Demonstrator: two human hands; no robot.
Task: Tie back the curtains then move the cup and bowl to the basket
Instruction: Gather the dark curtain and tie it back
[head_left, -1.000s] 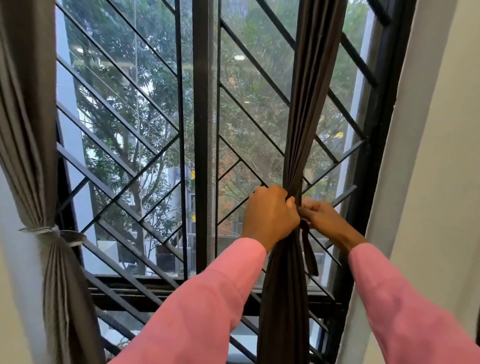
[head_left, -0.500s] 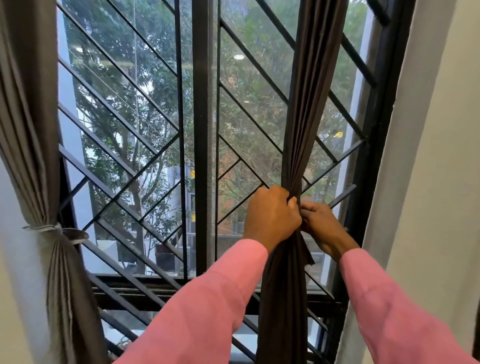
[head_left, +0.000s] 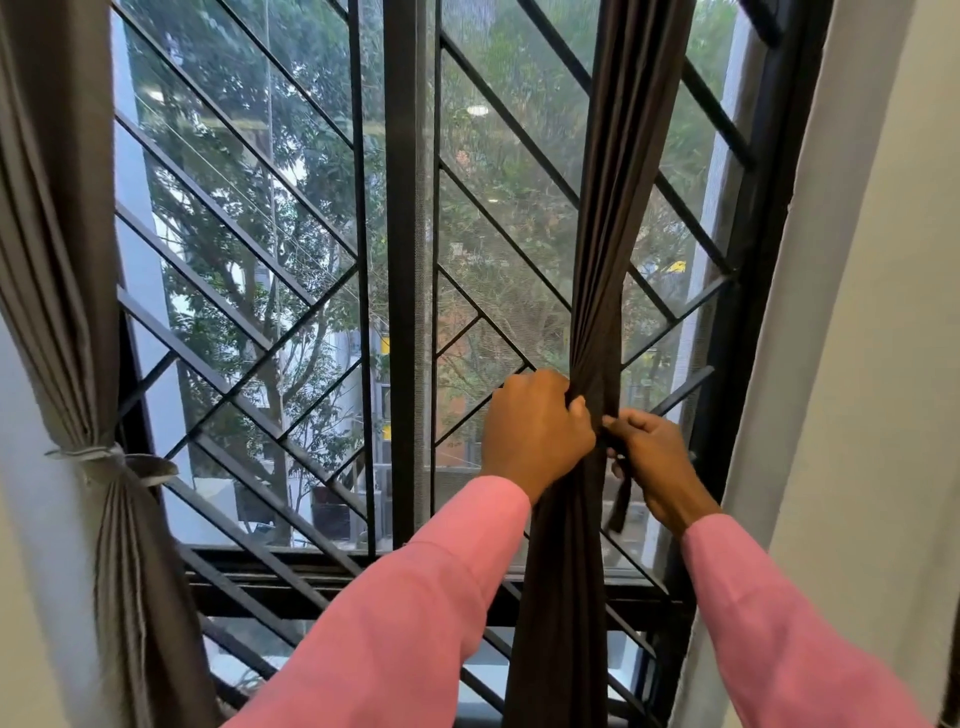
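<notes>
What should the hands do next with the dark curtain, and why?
Probably pull the tie strap snug and knot it. The left hand grips the bunched right curtain, the right hand pinches the strap, and its end hangs loose. The left curtain is already tied.

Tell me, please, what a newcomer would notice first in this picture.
First, at the lower right, two arms in pink sleeves: the left grip holds the bunched dark curtain, and the right grip pinches a dark strap beside it. Next, at the far left, a grey curtain hangs already tied back with a pale band, beside the black window frame.
</notes>
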